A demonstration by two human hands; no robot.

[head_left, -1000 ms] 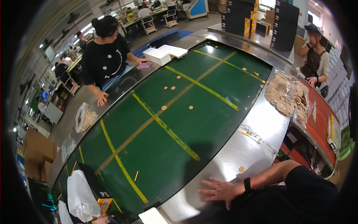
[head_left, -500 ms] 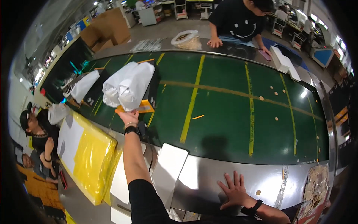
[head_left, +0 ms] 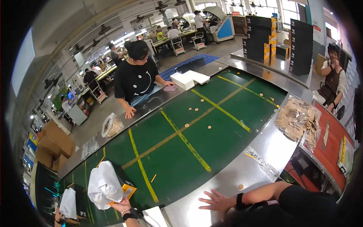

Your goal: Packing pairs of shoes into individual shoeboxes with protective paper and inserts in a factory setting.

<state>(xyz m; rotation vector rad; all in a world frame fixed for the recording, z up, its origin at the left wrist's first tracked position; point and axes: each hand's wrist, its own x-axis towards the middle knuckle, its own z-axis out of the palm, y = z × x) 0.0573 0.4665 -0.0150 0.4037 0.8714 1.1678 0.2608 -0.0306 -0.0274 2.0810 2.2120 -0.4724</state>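
Observation:
At the near left of the green belt [head_left: 151,151], my left hand [head_left: 122,206] grips the end of a black box with an orange end panel [head_left: 129,191]. A bulky white wrapped bundle [head_left: 104,185] lies in that box and hides much of it, along with some of my fingertips. What the wrapping holds is hidden. My right hand [head_left: 216,201] rests on the metal table edge [head_left: 189,210] with its fingers spread and nothing in them. Close to it lies a small tan disc [head_left: 241,187].
Another white bundle [head_left: 68,203] sits farther left, beside another person's hand [head_left: 58,216]. Small tan discs [head_left: 186,125] and an orange strip [head_left: 153,178] lie on the belt. Across it stands a person [head_left: 136,75]. Right are a bag of tan pieces [head_left: 297,119] and stacked black boxes [head_left: 259,38].
The view has swung to the right, bringing the stacked boxes and bag of tan pieces into sight. My left hand stays at the box's orange end; my right hand remains spread on the metal.

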